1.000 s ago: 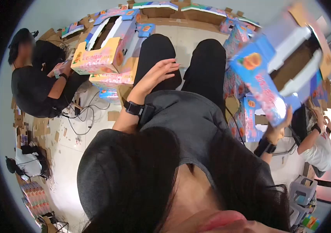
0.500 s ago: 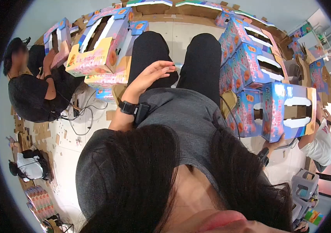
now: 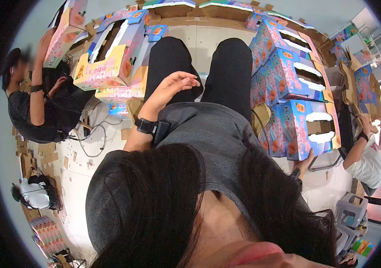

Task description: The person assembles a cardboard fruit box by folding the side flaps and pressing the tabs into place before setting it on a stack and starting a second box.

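My right hand (image 3: 305, 164) holds the near lower edge of a blue and pink cardboard fruit box (image 3: 298, 129); its fingers are partly hidden. This box has cut-out openings on top and sits against the near end of the stacked boxes on my right. Over my lap, my left hand (image 3: 174, 89) hangs with loosely bent fingers and nothing in it. Nearest to that hand are my dark trousers (image 3: 168, 58) and, further left, a yellow-fronted fruit box (image 3: 103, 69) resting on another.
More fruit boxes (image 3: 284, 71) are stacked on my right. A co-worker (image 3: 34, 107) at left holds up a box (image 3: 65, 33); another person (image 3: 369, 161) sits at right. Cables (image 3: 96, 138) and cardboard scraps lie on the floor at left. Grey stools (image 3: 351, 210) stand at lower right.
The box in my right hand has moved left, in against the stack. My left hand's fingers have curled a little more. At left, the co-worker has lifted a box higher.
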{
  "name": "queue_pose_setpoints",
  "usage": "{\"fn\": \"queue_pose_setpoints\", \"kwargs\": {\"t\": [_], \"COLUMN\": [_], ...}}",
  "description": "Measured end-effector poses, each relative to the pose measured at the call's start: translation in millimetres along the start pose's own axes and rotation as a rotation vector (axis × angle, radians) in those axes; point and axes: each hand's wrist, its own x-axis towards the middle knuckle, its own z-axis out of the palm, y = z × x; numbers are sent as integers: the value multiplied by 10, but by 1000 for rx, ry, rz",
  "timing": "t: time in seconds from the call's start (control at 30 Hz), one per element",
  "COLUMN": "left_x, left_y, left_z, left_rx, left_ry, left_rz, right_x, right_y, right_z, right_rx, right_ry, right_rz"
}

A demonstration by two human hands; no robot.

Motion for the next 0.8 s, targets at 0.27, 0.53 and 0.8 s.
{"fn": "queue_pose_setpoints", "kwargs": {"t": [0.27,0.53,0.8], "left_x": [-24,-38,-21], "left_y": [16,56,34], "left_z": [22,43,25], "left_rx": [24,36,37], "left_ry": [-8,-26,-31], "left_rz": [-5,-6,-17], "right_x": [-184,-101,337], "right_y": [-172,-371,-1010], "right_z": [240,216,339], "right_rx": [-434,-981,-1651], "right_ry": [-21,-11,-185], "right_rz": [203,197,107]}}
